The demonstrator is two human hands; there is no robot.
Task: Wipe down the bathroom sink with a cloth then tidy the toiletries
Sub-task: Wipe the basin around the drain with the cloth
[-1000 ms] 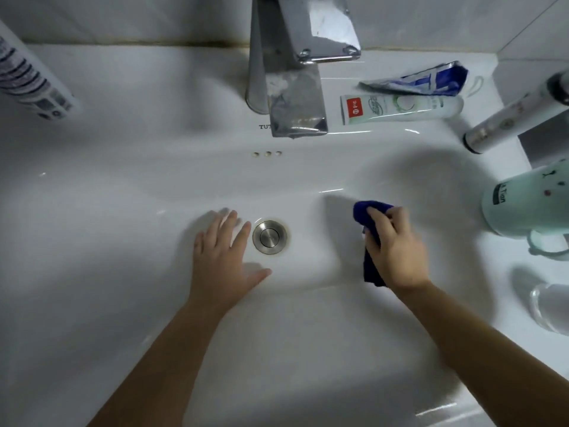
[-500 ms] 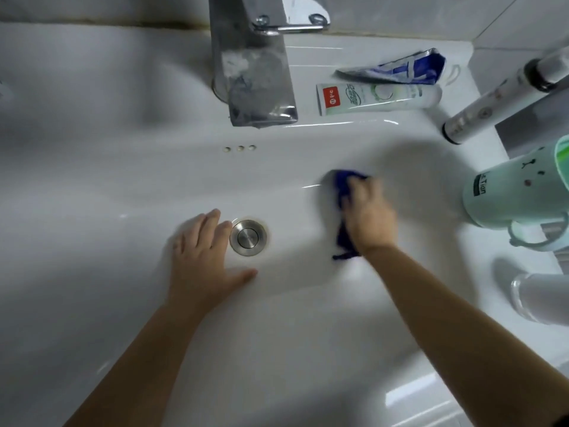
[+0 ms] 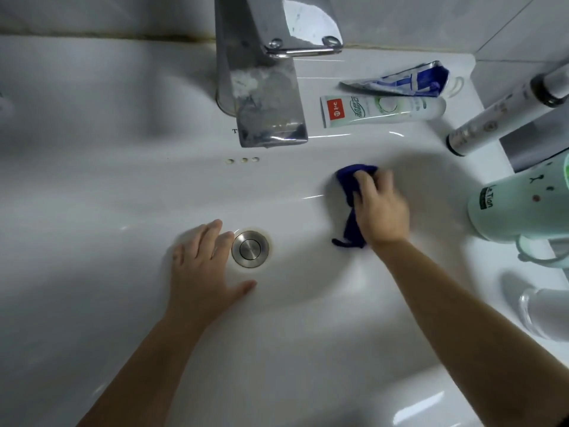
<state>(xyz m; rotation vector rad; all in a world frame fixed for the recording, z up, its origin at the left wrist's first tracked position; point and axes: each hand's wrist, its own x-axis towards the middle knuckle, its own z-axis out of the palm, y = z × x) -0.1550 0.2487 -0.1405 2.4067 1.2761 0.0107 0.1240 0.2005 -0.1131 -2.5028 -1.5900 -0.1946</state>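
Note:
My right hand (image 3: 381,211) holds a dark blue cloth (image 3: 349,192) against the right inner wall of the white sink (image 3: 123,186); its fingers curl over the bunched cloth, and a tail of cloth hangs toward the basin floor. My left hand (image 3: 203,269) rests flat and open on the basin floor, fingertips just left of the steel drain plug (image 3: 250,249). On the back ledge lie a white-green tube (image 3: 381,110) and a squeezed blue-and-white toothpaste tube (image 3: 400,83).
The chrome faucet (image 3: 264,97) overhangs the basin at the back centre. On the right ledge lie a mint-green mug (image 3: 520,208), a grey electric toothbrush handle (image 3: 505,112) and a clear glass (image 3: 542,312).
My right hand has slid the cloth up the right basin wall, away from me toward the back ledge. My left hand has stayed put beside the drain.

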